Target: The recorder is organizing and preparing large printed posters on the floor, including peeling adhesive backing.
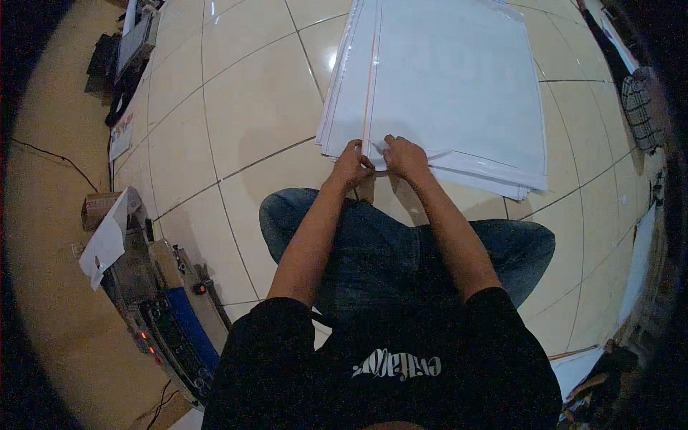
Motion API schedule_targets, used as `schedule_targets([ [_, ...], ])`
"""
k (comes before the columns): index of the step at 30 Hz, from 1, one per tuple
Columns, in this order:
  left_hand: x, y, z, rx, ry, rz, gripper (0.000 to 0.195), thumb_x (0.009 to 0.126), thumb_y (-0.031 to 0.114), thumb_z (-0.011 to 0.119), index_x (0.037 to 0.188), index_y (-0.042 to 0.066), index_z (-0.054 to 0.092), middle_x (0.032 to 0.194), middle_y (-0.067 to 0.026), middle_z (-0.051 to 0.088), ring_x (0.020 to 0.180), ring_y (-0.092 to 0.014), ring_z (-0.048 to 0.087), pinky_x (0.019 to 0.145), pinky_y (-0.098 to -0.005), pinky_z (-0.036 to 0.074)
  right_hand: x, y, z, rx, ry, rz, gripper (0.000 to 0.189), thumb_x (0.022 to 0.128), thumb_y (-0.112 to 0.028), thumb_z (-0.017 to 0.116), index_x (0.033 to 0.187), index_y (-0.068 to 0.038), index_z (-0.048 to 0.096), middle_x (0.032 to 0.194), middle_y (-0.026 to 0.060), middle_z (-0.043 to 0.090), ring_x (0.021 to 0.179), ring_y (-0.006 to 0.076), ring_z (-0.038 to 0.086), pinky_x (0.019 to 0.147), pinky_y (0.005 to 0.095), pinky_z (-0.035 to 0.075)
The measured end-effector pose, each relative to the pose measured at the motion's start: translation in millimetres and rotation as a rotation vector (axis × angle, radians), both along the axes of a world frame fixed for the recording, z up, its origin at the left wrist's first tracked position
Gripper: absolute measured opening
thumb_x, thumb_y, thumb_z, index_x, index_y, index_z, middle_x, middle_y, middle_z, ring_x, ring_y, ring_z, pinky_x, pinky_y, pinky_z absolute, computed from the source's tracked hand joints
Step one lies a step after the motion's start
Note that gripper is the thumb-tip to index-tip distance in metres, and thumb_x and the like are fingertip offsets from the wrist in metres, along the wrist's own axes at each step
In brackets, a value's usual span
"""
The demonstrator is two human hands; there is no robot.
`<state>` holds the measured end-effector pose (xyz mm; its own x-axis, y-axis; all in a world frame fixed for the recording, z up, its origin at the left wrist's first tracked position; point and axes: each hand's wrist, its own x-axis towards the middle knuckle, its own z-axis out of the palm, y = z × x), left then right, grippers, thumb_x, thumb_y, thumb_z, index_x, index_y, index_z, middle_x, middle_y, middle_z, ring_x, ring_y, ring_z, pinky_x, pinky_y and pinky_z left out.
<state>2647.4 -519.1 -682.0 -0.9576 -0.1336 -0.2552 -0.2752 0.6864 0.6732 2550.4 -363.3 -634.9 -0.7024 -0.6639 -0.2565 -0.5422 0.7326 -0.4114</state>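
Note:
A stack of large white plastic sheets or bags [457, 86] lies on the tiled floor in front of my crossed legs. An orange strip [370, 91] runs lengthwise near the left side of the top sheet. At the near edge, my left hand [353, 165] pinches the sheet by the lower end of this strip. Just right of it, my right hand [404, 156] has its fingers curled on the same edge, where the material is lifted and creased. Whether the top piece is a single sheet or a bag, I cannot tell.
A machine with a blue panel [188, 322] and red lights stands on the floor at the left, with a white sheet [110, 242] and a brown roll [99, 209] beside it. At the far right is part of a person in checked cloth [639, 115]. Glossy tiles [252, 107] surround the stack.

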Motion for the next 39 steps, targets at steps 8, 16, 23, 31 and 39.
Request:
schedule_targets([
  [8,4,-11,-10,0.112,-0.092,0.075,0.022,0.058,0.019,0.077,0.08,0.014,0.074,0.133,-0.0161,0.041,0.115,-0.031,0.048,0.096,-0.0371,0.042,4,-9,8,-0.042,-0.011,0.023,0.029,0.085,-0.028,0.051,0.106,-0.008,0.053,0.094,0.0159,0.06,0.086,0.0339,0.061,0.073,0.0453,0.05],
  [16,1,-6,6,-0.188,0.026,-0.074,0.019,0.059,0.02,0.076,0.078,0.017,0.074,0.131,-0.0157,0.041,0.108,-0.032,0.052,0.093,-0.0372,0.044,5,-9,2,-0.023,-0.019,0.015,0.031,0.085,-0.03,0.053,0.107,-0.008,0.052,0.091,0.0159,0.061,0.085,0.0335,0.062,0.071,0.046,0.051],
  [23,0,-3,12,-0.225,0.047,-0.084,0.018,0.059,0.018,0.076,0.077,0.017,0.074,0.124,-0.0184,0.047,0.106,-0.033,0.053,0.093,-0.0378,0.043,4,-10,1,-0.11,0.015,0.057,0.028,0.084,-0.03,0.05,0.101,-0.007,0.052,0.087,0.0168,0.062,0.083,0.034,0.062,0.071,0.0468,0.05],
  [31,0,-2,5,-0.222,0.069,-0.061,0.016,0.059,0.018,0.076,0.075,0.017,0.074,0.126,-0.0179,0.045,0.106,-0.034,0.052,0.094,-0.0389,0.043,6,-6,6,-0.112,-0.01,0.02,0.026,0.081,-0.027,0.051,0.096,-0.006,0.053,0.085,0.0169,0.062,0.082,0.0344,0.062,0.071,0.0482,0.05],
  [39,-2,-6,4,-0.234,0.042,-0.131,0.016,0.06,0.019,0.075,0.076,0.019,0.074,0.129,-0.017,0.044,0.109,-0.032,0.051,0.095,-0.039,0.043,9,-8,4,-0.091,-0.021,0.029,0.031,0.081,-0.028,0.048,0.1,-0.005,0.053,0.086,0.0183,0.064,0.083,0.0352,0.063,0.074,0.0479,0.05],
])
